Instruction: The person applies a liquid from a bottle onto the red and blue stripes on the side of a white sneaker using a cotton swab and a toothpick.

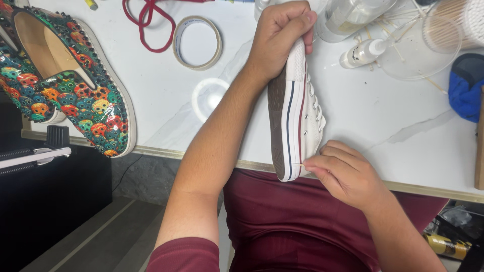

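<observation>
A white canvas sneaker (pixel 297 116) with blue and red stripes along its sole lies on its side over the front edge of the white table (pixel 393 116). My left hand (pixel 280 38) grips the sneaker's toe end at the top. My right hand (pixel 343 174) pinches a thin cotton swab stick (pixel 298 164) whose tip touches the sole's sidewall near the heel end.
A colourful studded loafer (pixel 75 80) lies at the left, a second one partly behind it. A tape roll (pixel 197 42), red lace (pixel 148 25), clear lid (pixel 209 96), small spray bottle (pixel 362 52), swab container (pixel 454 25) and blue cloth (pixel 466 88) sit around.
</observation>
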